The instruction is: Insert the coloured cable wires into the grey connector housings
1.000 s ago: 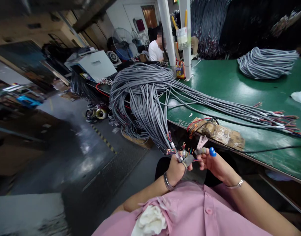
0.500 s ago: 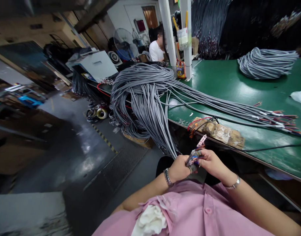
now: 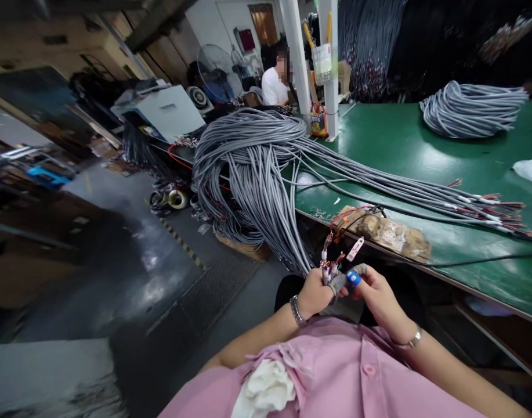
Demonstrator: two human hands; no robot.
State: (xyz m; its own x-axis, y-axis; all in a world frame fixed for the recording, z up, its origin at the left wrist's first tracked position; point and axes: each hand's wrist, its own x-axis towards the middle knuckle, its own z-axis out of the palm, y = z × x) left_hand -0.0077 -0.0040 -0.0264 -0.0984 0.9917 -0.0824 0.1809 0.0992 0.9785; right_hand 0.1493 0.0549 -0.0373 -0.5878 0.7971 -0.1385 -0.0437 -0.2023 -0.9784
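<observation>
Grey cables (image 3: 266,191) lie heaped over the table's left end and hang down to my left hand (image 3: 317,295), which is closed around their ends. Stripped ends with coloured wires (image 3: 330,270) stick up from that grip. Close beside it is my right hand (image 3: 374,293), its thumb and fingers pinched together, with blue tape on the thumb; what they hold, if anything, is too small to name. A pink-white tool (image 3: 355,248) with a hole in its end points up just beyond the right fingers, its lower part hidden.
On the green table (image 3: 379,130) are a wooden block (image 3: 391,235) with wires, a coil of grey cable (image 3: 472,110) and a row of cable ends at the right. A white post (image 3: 329,110) stands at the back. A person (image 3: 274,87) in white sits beyond.
The wire ends in my left hand have spread apart and now point up. My right hand has moved slightly off them, its taped thumb now showing. The view has shifted a little.
</observation>
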